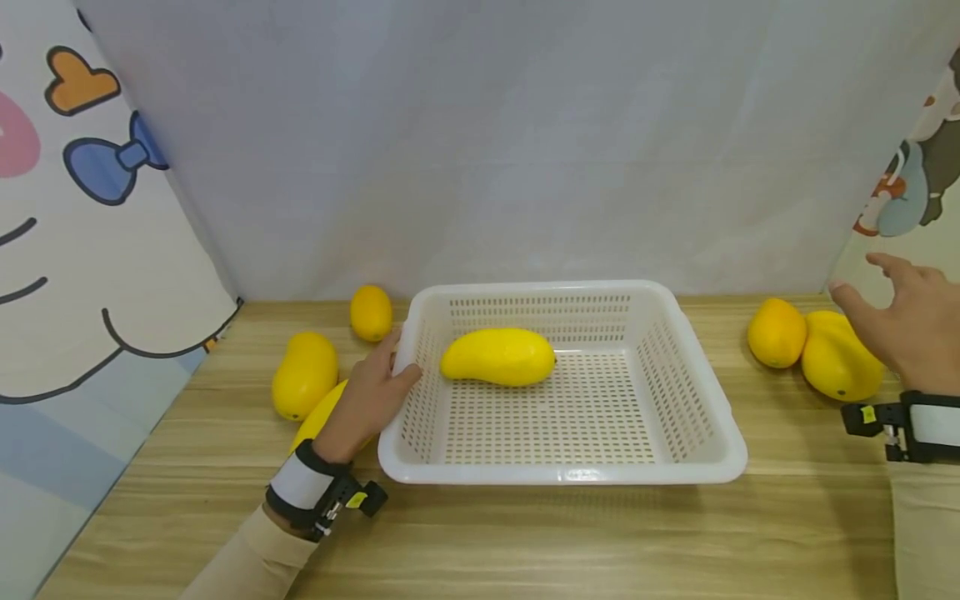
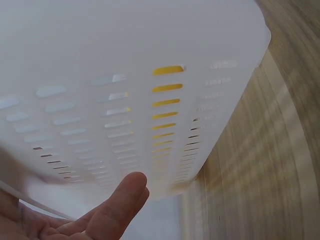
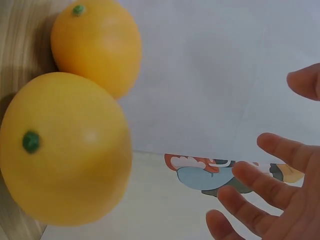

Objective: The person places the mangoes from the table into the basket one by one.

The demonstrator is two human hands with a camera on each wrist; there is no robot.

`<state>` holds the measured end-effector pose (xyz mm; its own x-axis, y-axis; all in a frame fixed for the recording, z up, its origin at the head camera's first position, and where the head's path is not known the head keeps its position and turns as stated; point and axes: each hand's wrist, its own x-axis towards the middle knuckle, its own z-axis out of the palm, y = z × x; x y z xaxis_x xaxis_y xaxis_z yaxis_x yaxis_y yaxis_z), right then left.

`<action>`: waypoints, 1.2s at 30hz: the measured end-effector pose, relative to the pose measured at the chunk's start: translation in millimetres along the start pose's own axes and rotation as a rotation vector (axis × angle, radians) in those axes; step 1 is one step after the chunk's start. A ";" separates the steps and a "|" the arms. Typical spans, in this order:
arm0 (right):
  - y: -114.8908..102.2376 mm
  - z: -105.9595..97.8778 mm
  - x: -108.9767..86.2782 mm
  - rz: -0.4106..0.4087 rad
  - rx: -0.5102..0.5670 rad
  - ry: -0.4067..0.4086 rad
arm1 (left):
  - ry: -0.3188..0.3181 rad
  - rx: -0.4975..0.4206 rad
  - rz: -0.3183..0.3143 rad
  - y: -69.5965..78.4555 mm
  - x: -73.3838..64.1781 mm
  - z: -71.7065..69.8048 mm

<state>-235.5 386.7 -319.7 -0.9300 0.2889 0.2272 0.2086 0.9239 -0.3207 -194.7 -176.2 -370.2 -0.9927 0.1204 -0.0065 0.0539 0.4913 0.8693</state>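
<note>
A white plastic basket point(image 1: 637, 471) with slotted walls stands in the middle of the wooden table, and one long yellow mango point(image 1: 498, 357) lies inside it. My left hand point(image 1: 369, 400) grips the basket's left rim, thumb over the edge and the other fingers outside. The left wrist view shows its fingers point(image 2: 117, 207) close by the slotted wall. At the right, my right hand point(image 1: 911, 321) is raised with its fingers spread and holds nothing. Near it lie a yellow mango point(image 1: 840, 356) and a smaller orange-yellow fruit point(image 1: 777, 333), side by side.
Left of the basket are a yellow mango point(image 1: 305, 375), a small orange-yellow fruit point(image 1: 371, 313) and another yellow fruit point(image 1: 318, 417) partly hidden by my left hand. A pale cloth wall point(image 1: 525, 167) rises behind the table, with cartoon-printed panels point(image 1: 112, 275) at the sides.
</note>
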 end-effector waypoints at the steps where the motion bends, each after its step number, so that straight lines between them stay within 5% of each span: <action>1: 1.5 1.4 1.1 0.002 -0.002 -0.004 | -0.001 0.000 0.000 0.0 0.0 0.0; 36: 24.1 41.6 4.7 0.087 -0.054 -0.230 | -0.007 -0.034 -0.004 -1.0 0.4 0.5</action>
<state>-247.4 399.9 -364.7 -0.9508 0.3093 -0.0160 0.3013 0.9118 -0.2791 -195.1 -176.2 -371.3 -0.9921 0.1246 -0.0130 0.0464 0.4622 0.8855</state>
